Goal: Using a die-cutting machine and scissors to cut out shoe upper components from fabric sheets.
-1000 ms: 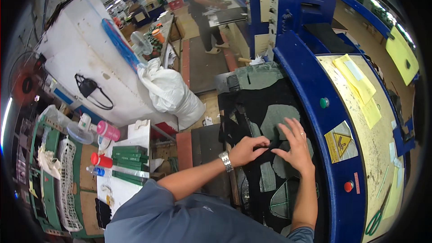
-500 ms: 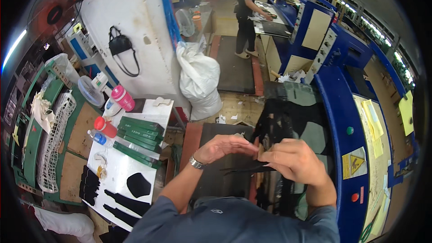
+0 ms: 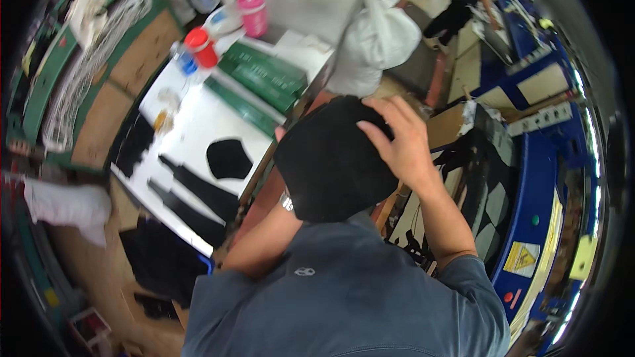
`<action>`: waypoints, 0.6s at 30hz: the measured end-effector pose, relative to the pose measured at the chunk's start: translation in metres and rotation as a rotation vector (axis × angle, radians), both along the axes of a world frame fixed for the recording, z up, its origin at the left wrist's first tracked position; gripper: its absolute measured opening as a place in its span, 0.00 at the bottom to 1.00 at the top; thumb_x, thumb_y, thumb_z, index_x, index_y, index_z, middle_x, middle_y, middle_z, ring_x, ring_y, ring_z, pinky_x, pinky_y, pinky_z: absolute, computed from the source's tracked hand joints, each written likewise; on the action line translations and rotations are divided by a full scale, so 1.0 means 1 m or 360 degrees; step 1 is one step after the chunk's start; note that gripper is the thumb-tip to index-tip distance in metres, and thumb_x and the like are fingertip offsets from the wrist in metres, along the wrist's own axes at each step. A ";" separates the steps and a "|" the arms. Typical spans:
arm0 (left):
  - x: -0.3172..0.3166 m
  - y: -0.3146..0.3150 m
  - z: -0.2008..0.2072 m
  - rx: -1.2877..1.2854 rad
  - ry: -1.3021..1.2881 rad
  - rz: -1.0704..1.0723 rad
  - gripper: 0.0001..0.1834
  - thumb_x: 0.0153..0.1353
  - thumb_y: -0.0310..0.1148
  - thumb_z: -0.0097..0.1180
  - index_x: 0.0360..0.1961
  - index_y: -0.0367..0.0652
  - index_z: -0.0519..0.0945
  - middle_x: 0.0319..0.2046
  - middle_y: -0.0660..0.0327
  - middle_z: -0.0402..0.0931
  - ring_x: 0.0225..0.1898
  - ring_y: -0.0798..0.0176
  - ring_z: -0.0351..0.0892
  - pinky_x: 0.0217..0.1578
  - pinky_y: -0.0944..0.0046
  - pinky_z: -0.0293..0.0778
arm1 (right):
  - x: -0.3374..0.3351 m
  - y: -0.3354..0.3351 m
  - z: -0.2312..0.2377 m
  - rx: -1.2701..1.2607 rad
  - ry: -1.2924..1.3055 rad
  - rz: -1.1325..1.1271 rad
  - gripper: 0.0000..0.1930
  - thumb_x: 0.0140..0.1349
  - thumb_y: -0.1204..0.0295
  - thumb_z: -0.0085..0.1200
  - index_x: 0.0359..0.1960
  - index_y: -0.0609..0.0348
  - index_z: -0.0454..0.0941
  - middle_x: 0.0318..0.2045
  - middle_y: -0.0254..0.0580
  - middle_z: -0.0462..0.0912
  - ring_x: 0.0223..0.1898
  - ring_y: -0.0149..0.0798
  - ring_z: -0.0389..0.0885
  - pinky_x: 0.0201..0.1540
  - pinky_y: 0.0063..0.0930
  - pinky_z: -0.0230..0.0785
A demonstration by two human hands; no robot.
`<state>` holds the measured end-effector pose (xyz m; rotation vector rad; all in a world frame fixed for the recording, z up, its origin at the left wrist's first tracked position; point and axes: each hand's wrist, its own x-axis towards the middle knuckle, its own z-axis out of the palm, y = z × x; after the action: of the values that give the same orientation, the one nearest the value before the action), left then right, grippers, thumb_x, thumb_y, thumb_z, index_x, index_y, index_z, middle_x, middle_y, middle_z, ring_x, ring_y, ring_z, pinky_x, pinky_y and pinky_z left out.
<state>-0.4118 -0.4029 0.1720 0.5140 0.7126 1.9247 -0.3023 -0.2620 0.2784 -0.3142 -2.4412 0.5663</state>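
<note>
A black cut piece of fabric or similar sheet point(image 3: 337, 165), roughly rounded with straight sides, is held up in front of my chest. My right hand point(image 3: 407, 145) is closed on its upper right edge, thumb and fingers bent over the rim. Behind the piece is my left hand point(image 3: 280, 133), mostly hidden; only a fingertip shows at the left edge, with a metal watch point(image 3: 286, 201) at the wrist below. On the white table point(image 3: 188, 112) to the left lie a smaller black piece point(image 3: 229, 158) of similar shape and two long black strips point(image 3: 198, 188).
Green flat bars point(image 3: 261, 76), a red-lidded jar point(image 3: 201, 47), a pink cup point(image 3: 252, 14) and a fan stand on the table's far part. At the right is a blue machine point(image 3: 529, 225) with black and grey scraps on its bed. A white sack point(image 3: 377, 36) and another person point(image 3: 466, 0) are beyond.
The view has turned toward the white table on the left. My hands, earlier above the machine side with a dark strip near them, now hold the black piece at my chest.
</note>
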 end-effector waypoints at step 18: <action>-0.037 -0.056 -0.047 0.0763 -0.1225 0.0116 0.61 0.62 0.86 0.38 0.75 0.40 0.70 0.73 0.48 0.71 0.72 0.43 0.72 0.75 0.43 0.63 | -0.137 0.017 -0.045 -0.0690 -0.0525 0.0864 0.12 0.64 0.72 0.71 0.46 0.61 0.83 0.40 0.34 0.84 0.37 0.30 0.80 0.38 0.26 0.73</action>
<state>-0.4492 -0.4588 0.1250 -0.0031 -0.2321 2.1438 -0.4395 -0.2448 0.2338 0.1080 -2.7048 1.3816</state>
